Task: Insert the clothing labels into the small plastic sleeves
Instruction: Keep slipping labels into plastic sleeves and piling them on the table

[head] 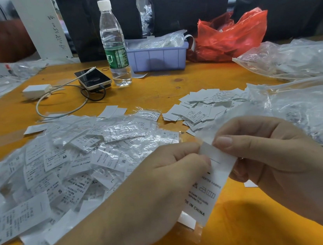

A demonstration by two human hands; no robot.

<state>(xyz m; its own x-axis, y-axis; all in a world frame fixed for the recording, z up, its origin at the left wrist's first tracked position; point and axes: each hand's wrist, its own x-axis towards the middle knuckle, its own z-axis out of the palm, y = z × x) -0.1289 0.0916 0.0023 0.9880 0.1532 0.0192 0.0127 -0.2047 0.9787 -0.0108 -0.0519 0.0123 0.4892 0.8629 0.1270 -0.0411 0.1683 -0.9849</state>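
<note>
Both my hands hold one white clothing label [209, 189] printed "MADE IN CHINA", low in the middle of the view. My left hand [164, 183] pinches its upper left edge. My right hand [265, 150] pinches its top right, thumb on the front. The label's lower part sits inside a small clear plastic sleeve [192, 232] that hangs below it. A big heap of sleeved labels [76, 165] covers the table's left. A pile of bare labels [201, 107] lies ahead at centre right.
On the orange table [152, 90] stand a water bottle [114, 44], a phone [92, 78] with cable and charger [36, 91], and a purple bin [157, 57]. A red bag [227, 35] is at the back. Clear plastic bags [299, 93] fill the right side.
</note>
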